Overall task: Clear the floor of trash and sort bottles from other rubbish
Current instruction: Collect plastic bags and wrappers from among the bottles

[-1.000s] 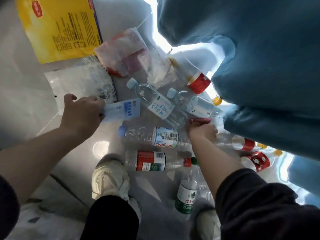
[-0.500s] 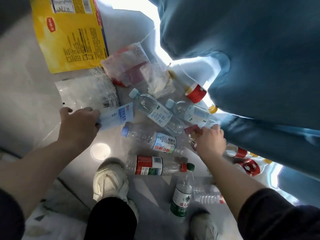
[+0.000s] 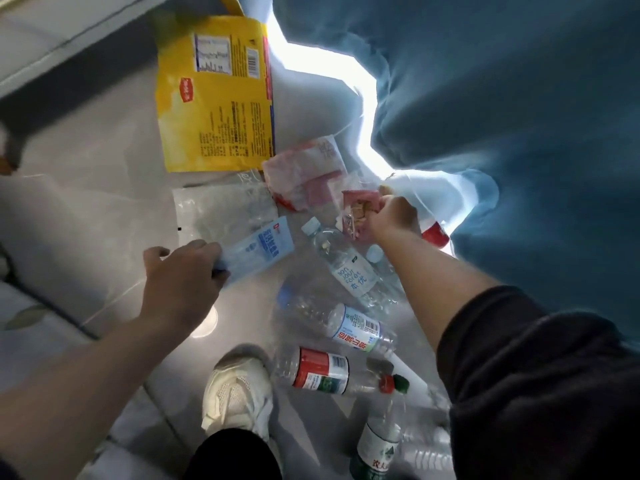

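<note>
Here, hands grip wrappers: left [image 3: 180,275] blue packet [image 3: 258,251], right [image 3: 393,216] red wrapper [image 3: 358,211].

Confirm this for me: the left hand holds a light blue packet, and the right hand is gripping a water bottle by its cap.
Not quite. In the head view the right hand grips a crumpled red wrapper, not a bottle cap. The left hand does hold the light blue packet.

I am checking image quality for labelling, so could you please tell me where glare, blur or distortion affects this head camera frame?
Head view: blown-out white glare along the edge of the teal fabric curtain; a bright reflected spot on the grey tiled floor; the clear bottle with the blue and white label is motion-smeared; wide-angle stretch enlarges both forearms at the frame edges.
</note>
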Tool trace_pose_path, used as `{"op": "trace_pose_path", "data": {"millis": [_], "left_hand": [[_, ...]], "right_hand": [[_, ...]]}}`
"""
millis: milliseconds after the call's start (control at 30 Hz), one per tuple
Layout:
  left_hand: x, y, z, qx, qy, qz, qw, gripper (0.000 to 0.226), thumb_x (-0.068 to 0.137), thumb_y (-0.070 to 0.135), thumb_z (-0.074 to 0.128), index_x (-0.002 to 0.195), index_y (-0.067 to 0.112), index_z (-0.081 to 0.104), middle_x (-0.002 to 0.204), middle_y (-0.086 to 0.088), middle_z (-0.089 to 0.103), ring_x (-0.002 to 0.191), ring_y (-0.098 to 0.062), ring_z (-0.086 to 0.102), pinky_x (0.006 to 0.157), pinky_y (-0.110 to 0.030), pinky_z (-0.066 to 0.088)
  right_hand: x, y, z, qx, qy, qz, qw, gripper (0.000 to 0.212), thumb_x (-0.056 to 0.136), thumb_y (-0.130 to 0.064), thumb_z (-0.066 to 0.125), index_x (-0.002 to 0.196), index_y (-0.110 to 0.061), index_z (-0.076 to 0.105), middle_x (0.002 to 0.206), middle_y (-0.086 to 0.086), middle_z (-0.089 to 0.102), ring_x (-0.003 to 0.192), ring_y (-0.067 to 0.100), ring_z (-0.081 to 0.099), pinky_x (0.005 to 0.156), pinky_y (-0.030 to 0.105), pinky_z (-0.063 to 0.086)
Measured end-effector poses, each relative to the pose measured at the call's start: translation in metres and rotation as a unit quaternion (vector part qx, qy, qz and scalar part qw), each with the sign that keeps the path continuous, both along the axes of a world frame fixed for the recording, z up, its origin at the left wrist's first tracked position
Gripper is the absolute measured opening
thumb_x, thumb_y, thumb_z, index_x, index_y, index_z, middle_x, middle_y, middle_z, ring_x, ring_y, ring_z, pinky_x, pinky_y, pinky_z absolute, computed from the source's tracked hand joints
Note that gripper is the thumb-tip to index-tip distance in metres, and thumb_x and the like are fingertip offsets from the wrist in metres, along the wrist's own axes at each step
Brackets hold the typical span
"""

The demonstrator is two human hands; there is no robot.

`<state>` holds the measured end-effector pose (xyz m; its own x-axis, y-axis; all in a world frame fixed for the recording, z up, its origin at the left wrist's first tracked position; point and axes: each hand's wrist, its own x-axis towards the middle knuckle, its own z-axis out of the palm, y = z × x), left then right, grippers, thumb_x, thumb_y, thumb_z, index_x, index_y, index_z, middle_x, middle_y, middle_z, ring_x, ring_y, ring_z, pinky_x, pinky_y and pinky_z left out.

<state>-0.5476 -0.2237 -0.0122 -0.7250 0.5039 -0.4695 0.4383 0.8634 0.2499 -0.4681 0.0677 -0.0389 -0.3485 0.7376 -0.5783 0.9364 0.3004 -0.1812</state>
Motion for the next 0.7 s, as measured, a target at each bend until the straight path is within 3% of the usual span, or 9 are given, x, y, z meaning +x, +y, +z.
{"op": "trace_pose_path", "data": {"millis": [133, 267, 400, 500, 567, 633, 700], "left_hand": [[0.004, -0.007, -0.008, 0.011, -0.016, 0.024, 1.000, 0.015, 0.083, 0.020, 0.065, 0.074, 0.022, 0.053, 0.078, 0.004, 0.057, 0.073, -0.020, 0.055, 0.084, -0.039, 0.021], [0.010, -0.001, -0.001, 0.004, -0.016, 0.025, 1.000, 0.011, 0.083, 0.020, 0.066, 0.078, 0.020, 0.055, 0.080, 0.004, 0.055, 0.076, -0.022, 0.055, 0.087, -0.040, 0.023], [0.007, 0.006, 0.009, 0.018, 0.002, 0.011, 1.000, 0.021, 0.081, 0.018, 0.067, 0.071, 0.022, 0.049, 0.076, 0.006, 0.051, 0.069, -0.020, 0.049, 0.085, -0.038, 0.023], [0.010, 0.008, 0.023, 0.012, 0.014, 0.014, 1.000, 0.023, 0.082, 0.016, 0.067, 0.071, 0.021, 0.047, 0.076, 0.004, 0.051, 0.068, -0.022, 0.050, 0.081, -0.038, 0.022], [0.018, 0.008, 0.038, -0.002, 0.014, 0.020, 1.000, 0.018, 0.083, 0.016, 0.066, 0.074, 0.018, 0.051, 0.077, 0.003, 0.051, 0.068, -0.022, 0.048, 0.081, -0.038, 0.022], [0.028, 0.009, 0.059, -0.012, 0.011, 0.022, 1.000, 0.011, 0.084, 0.017, 0.065, 0.079, 0.016, 0.055, 0.079, 0.001, 0.053, 0.071, -0.024, 0.051, 0.085, -0.040, 0.026], [0.041, 0.012, 0.086, -0.014, 0.009, 0.023, 1.000, 0.009, 0.084, 0.017, 0.066, 0.081, 0.015, 0.058, 0.082, -0.001, 0.058, 0.076, -0.026, 0.055, 0.086, -0.040, 0.027]], "right_hand": [[0.001, -0.011, -0.013, 0.056, 0.011, -0.003, 0.998, 0.018, 0.093, -0.016, 0.058, 0.109, -0.008, 0.064, 0.106, 0.010, 0.069, 0.094, 0.024, 0.064, 0.078, 0.032, 0.052], [0.009, -0.006, -0.013, 0.014, 0.031, -0.017, 0.999, 0.023, 0.094, -0.012, 0.059, 0.115, -0.006, 0.065, 0.111, 0.009, 0.069, 0.097, 0.019, 0.064, 0.077, 0.023, 0.048], [0.014, -0.002, -0.002, -0.001, 0.076, -0.016, 0.997, 0.018, 0.090, -0.007, 0.063, 0.107, -0.004, 0.067, 0.105, 0.010, 0.070, 0.094, 0.020, 0.065, 0.078, 0.021, 0.051], [0.023, -0.001, 0.020, -0.007, 0.108, -0.023, 0.994, 0.020, 0.089, -0.004, 0.063, 0.109, -0.004, 0.064, 0.100, 0.004, 0.068, 0.082, 0.013, 0.056, 0.051, -0.001, 0.034], [0.032, 0.001, 0.042, 0.009, 0.114, -0.042, 0.993, 0.019, 0.089, -0.006, 0.061, 0.107, -0.008, 0.061, 0.100, 0.002, 0.066, 0.085, 0.016, 0.056, 0.057, 0.000, 0.034], [0.045, 0.003, 0.068, 0.002, 0.117, -0.065, 0.991, 0.022, 0.087, -0.006, 0.062, 0.109, -0.010, 0.060, 0.106, 0.004, 0.067, 0.092, 0.018, 0.059, 0.078, 0.018, 0.045], [0.062, 0.002, 0.100, -0.015, 0.117, -0.074, 0.990, 0.027, 0.086, -0.007, 0.064, 0.113, -0.010, 0.062, 0.108, 0.005, 0.068, 0.090, 0.016, 0.058, 0.075, 0.020, 0.041]]}}
